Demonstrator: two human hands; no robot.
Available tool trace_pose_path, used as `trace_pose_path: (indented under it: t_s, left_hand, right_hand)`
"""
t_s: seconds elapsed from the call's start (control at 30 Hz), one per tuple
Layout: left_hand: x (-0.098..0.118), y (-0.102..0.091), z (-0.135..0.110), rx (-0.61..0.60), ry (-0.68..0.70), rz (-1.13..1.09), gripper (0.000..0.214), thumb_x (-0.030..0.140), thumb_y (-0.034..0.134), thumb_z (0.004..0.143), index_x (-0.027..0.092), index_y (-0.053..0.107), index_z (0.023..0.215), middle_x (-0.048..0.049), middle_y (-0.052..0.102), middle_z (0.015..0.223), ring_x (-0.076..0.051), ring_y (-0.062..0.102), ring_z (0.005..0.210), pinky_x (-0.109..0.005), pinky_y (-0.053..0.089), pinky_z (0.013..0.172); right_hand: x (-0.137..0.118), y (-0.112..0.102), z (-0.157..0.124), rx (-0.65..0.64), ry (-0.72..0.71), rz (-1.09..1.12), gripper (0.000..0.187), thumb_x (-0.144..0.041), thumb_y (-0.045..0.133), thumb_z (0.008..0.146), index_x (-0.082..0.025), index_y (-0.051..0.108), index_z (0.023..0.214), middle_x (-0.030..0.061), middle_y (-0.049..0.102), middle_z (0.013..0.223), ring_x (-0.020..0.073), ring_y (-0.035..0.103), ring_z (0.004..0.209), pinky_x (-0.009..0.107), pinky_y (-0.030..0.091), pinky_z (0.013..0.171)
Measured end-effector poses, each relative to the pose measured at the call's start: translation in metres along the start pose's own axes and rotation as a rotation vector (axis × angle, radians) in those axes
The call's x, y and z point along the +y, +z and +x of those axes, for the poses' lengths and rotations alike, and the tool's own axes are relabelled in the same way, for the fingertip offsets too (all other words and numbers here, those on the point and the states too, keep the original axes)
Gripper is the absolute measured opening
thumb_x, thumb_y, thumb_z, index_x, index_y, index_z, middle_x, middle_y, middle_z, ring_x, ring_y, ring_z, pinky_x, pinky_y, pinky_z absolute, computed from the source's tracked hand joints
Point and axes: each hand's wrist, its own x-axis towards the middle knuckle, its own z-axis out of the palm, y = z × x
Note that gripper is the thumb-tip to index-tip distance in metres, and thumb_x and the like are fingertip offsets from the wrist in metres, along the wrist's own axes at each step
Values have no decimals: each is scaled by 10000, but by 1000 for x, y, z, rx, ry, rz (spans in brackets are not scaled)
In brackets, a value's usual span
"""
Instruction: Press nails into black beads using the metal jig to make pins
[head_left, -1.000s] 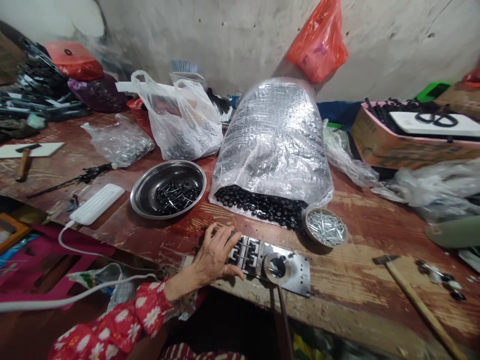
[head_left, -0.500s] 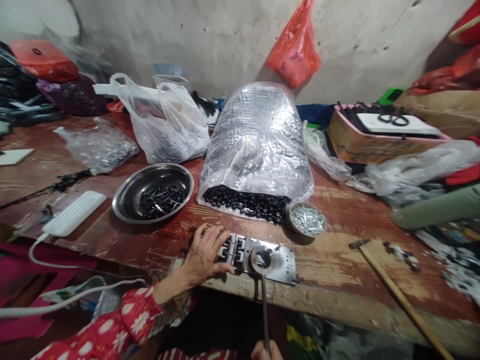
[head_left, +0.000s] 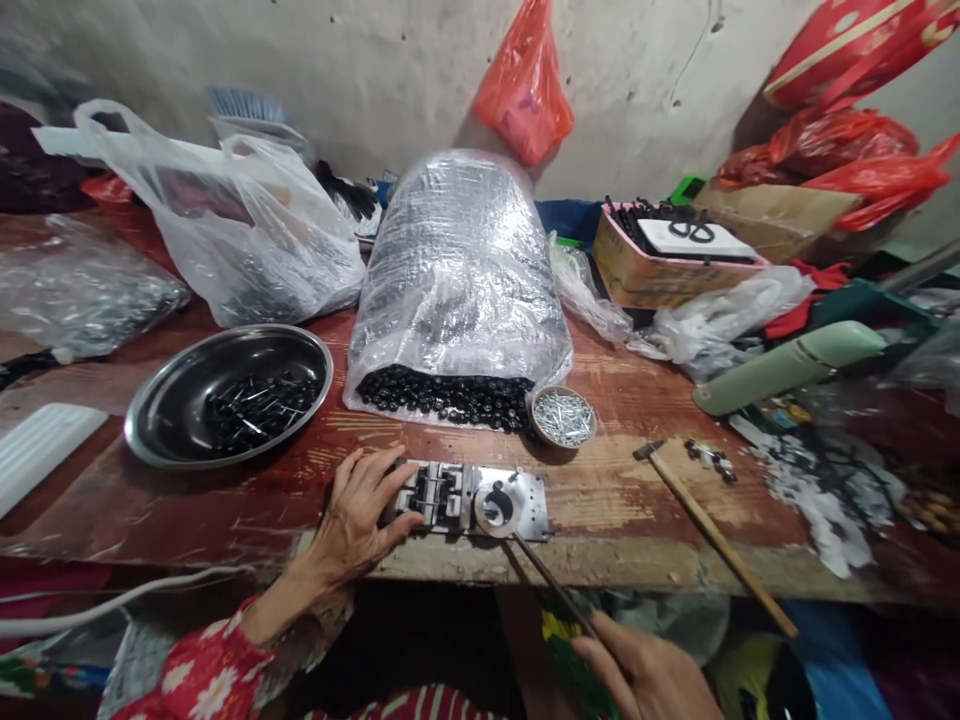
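Note:
A metal jig (head_left: 529,500) lies along the front edge of the wooden table, with small black parts and pins set in its left slots. My left hand (head_left: 367,505) grips its left end, thumb at the front side and fingers across the top. On the jig's right half sits a round metal ring (head_left: 496,510) joined to a thin rod handle (head_left: 555,578). My right hand (head_left: 645,665) is closed around the near end of that handle, below the table edge. Between the fingers of the left hand, part of the jig's end is hidden.
Behind the jig stand a steel bowl (head_left: 150,435) of black parts with pins, a clear plastic sack (head_left: 457,270) spilling black pieces, and a small bowl of metal pins (head_left: 564,418). A hammer (head_left: 720,540) lies at right, before a green flask (head_left: 787,368).
The rod handle has swung from pointing straight toward me to slanting right, my right hand moving with it. The left hand stays on the jig. My view has turned right.

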Motion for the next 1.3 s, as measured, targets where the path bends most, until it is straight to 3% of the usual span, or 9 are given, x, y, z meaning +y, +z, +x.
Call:
trace_pose_path:
  t_s: [0.1, 0.2, 0.4, 0.53, 0.67, 0.87, 0.97, 1.13, 1.3]
  left_hand:
    - [0, 0, -1, 5, -3, -12, 483, 445, 590, 987, 209, 568, 1408, -165, 569, 1481, -329, 541, 1352, -570, 321, 1190]
    - [0, 0, -1, 2, 8, -4, 456, 390, 607, 974, 221, 575, 1397, -165, 537, 1509, -333, 527, 1367, -579, 326, 1185]
    - [5, -1, 3, -1, 2, -4, 418, 276, 602, 949, 233, 586, 1365, -151, 527, 1514, -323, 524, 1368, -588, 335, 1177]
    - [7, -3, 7, -18, -22, -36, 348, 278, 614, 937, 234, 624, 1282, -135, 543, 1502, -317, 530, 1356, -579, 348, 1175]
    - [8, -7, 11, -33, -51, -75, 327, 301, 634, 928, 232, 634, 1247, -126, 575, 1467, -318, 545, 1334, -562, 376, 1153]
    - [9, -14, 15, -48, -43, -110, 392, 307, 650, 920, 235, 606, 1303, -122, 617, 1422, -320, 553, 1326, -558, 382, 1142]
    - [9, -12, 14, -45, -32, -124, 387, 290, 662, 906, 241, 623, 1287, -114, 614, 1433, -321, 558, 1322, -557, 387, 1142]
    - [8, -7, 12, -28, -24, -132, 411, 273, 663, 906, 244, 608, 1312, -117, 604, 1444, -325, 545, 1332, -564, 373, 1152]
    - [8, -5, 12, -38, -15, -144, 453, 272, 656, 920, 251, 578, 1366, -111, 599, 1448, -321, 536, 1330, -559, 371, 1145]
  right_hand:
    - [14, -29, 22, 22, -17, -66, 443, -568, 401, 1043, -301, 699, 853, 0, 785, 820, 188, 765, 762, 239, 506, 657]
    - [23, -41, 41, 40, -18, -149, 464, -573, 384, 1055, -289, 684, 843, 1, 761, 767, 186, 746, 731, 250, 470, 641]
    - [26, -40, 74, 197, -53, -301, 463, -510, 355, 1074, -271, 693, 868, 18, 760, 758, 200, 733, 693, 274, 432, 600]
    - [19, -41, 99, 288, -73, -158, 348, -435, 432, 1054, -244, 705, 1152, 63, 803, 1049, 215, 766, 880, 288, 517, 755]
    - [6, -36, 122, 242, -108, -30, 330, -414, 441, 1037, -244, 694, 1163, 75, 790, 1135, 235, 749, 1005, 325, 528, 861]
    - [-10, -28, 147, 349, 140, -89, 287, -472, 488, 1002, -216, 603, 1060, 51, 763, 861, 246, 713, 790, 314, 445, 707]
    - [-10, -32, 159, 348, 195, -159, 283, -460, 493, 1015, -214, 629, 987, 62, 757, 838, 230, 692, 769, 302, 393, 696]
    - [-12, -40, 180, 375, 307, -284, 301, -392, 508, 1024, -166, 701, 974, 156, 763, 848, 232, 641, 709, 323, 274, 640]
    - [-16, -44, 187, 367, 366, -370, 323, -386, 493, 1037, -164, 725, 1001, 160, 770, 878, 217, 634, 716, 327, 264, 645]
